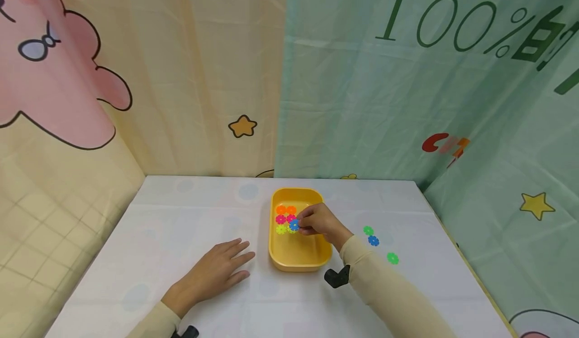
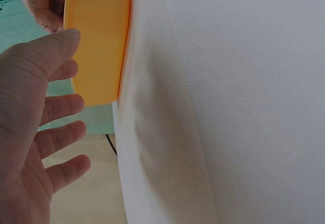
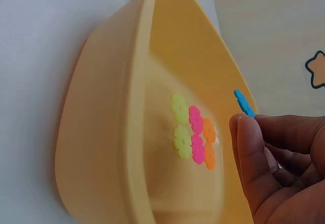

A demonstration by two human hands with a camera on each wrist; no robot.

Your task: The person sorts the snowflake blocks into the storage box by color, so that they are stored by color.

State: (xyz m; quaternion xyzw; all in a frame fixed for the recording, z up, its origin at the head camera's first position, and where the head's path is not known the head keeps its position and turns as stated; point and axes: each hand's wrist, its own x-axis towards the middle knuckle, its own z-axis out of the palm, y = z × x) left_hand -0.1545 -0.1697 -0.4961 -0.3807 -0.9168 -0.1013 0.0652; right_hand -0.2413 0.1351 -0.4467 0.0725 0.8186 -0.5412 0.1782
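Between thumb and fingertips my right hand (image 1: pixel 319 221) pinches a blue flower-shaped plastic disc (image 3: pixel 244 103), held above the inside of a yellow tub (image 1: pixel 300 258). On the tub's floor lie two orange discs (image 1: pixel 281 209), two pink discs (image 1: pixel 280 219) and two yellow-green discs (image 1: pixel 281 229), set in paired rows. The held disc partly covers one yellow-green disc in the head view. My left hand (image 1: pixel 220 267) holds nothing; its fingers are spread over the table, left of the tub. In the left wrist view its thumb overlaps the tub's wall.
Right of the tub, a green disc (image 1: pixel 368 230) and a blue disc (image 1: pixel 373 240) lie side by side on the white table (image 1: pixel 253 308). Another green disc (image 1: pixel 392 258) sits a little nearer. Printed curtains (image 1: pixel 203 76) stand behind and beside the table.
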